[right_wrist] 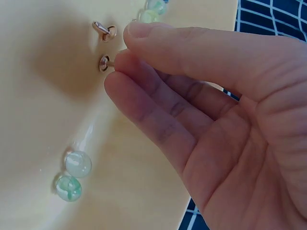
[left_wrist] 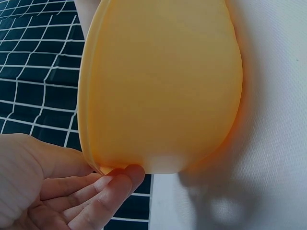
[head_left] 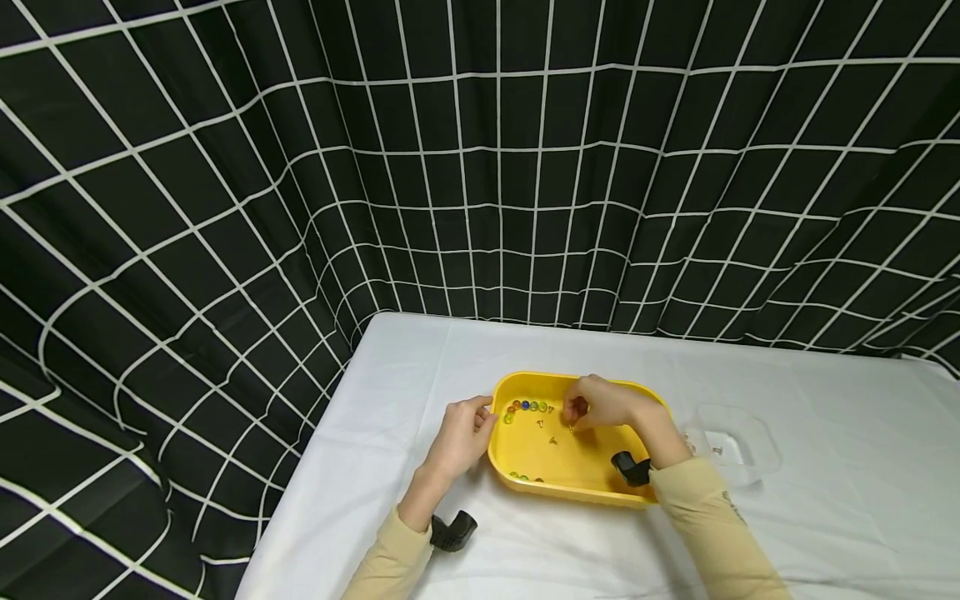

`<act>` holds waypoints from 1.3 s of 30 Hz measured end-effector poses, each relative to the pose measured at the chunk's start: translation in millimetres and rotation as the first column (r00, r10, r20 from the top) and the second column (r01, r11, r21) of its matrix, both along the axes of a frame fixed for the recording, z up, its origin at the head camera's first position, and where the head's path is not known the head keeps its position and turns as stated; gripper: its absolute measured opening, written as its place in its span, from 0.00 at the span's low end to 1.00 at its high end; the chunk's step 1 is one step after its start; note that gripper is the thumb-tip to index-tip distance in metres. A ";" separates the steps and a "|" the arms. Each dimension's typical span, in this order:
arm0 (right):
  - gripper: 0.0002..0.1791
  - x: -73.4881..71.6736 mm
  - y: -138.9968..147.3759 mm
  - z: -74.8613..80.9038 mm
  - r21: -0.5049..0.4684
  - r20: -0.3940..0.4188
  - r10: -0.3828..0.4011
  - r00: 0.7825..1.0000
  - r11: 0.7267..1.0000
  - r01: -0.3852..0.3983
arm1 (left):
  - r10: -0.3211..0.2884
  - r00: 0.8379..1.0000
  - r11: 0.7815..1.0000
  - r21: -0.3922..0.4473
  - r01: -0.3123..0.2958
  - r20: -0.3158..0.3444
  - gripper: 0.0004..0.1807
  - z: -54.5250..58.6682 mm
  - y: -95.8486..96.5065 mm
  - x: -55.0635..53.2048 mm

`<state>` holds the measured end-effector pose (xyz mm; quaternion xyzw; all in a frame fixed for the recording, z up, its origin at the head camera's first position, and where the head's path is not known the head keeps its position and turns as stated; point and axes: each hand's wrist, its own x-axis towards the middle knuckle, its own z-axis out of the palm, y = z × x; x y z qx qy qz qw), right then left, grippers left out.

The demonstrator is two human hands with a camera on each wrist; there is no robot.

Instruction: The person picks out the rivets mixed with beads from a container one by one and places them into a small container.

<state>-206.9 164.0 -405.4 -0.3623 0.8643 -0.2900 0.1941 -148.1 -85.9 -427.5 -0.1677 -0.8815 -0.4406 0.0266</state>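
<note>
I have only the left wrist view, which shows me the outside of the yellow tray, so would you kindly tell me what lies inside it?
Observer: Marbles and small metal studs lie in the tray.
Operator: Thank you; and where are the fingertips of the right hand?
Observer: They are inside the tray, right at one stud; whether they grip it, I cannot tell.
Operator: Is anything standing beyond the tray's right end?
Observer: Yes, a clear container is on the table there.
</note>
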 end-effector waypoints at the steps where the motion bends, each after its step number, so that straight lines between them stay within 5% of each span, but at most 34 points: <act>1: 0.07 -0.4 -0.4 -0.5 0.001 -0.004 0.004 1.000 1.000 -0.004 | 0.000 1.000 1.000 -0.001 0.000 -0.001 0.15 0.1 0.1 0.0; 39: 0.12 -1.2 -9.5 -11.9 0.062 -0.001 -0.025 1.000 0.998 0.025 | 0.013 1.000 1.000 -0.011 -0.013 -0.018 0.15 -0.9 0.8 -0.4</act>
